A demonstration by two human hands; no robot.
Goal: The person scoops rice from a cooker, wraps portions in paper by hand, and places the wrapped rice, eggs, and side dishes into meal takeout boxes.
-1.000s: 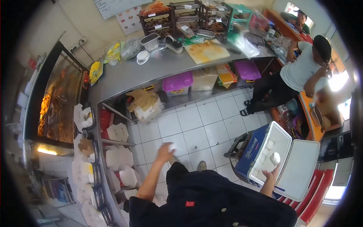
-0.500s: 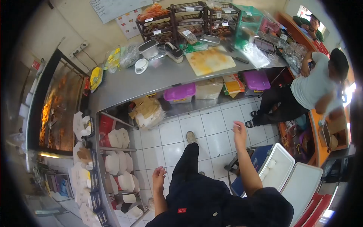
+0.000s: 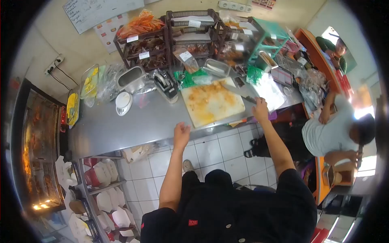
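Observation:
My right hand (image 3: 261,110) has its fingers closed around the dark handle of a knife (image 3: 240,92). The blade points away and to the left, over the far right corner of a white cutting board (image 3: 214,109) with orange-yellow stains. Just off the board's near left corner, at the counter's front edge, is my left hand (image 3: 182,134), its fingers loosely bent and apart, with no object visible in it. Behind the board sit a steel tray (image 3: 216,68) and a green plastic bag (image 3: 189,79). Clear plastic bags (image 3: 269,94) lie right of the knife.
The steel counter (image 3: 121,129) carries a white scale (image 3: 123,102), a tape dispenser (image 3: 165,86) and a steel container (image 3: 131,79). Brown racks (image 3: 190,36) stand behind. A heated cabinet (image 3: 42,150) is at left. A co-worker in a light shirt (image 3: 326,135) stands right; another person (image 3: 333,52) is beyond.
I have come closer to the counter. My right hand has reached forward and taken hold of the knife beside the board. My left hand has risen to the counter's edge.

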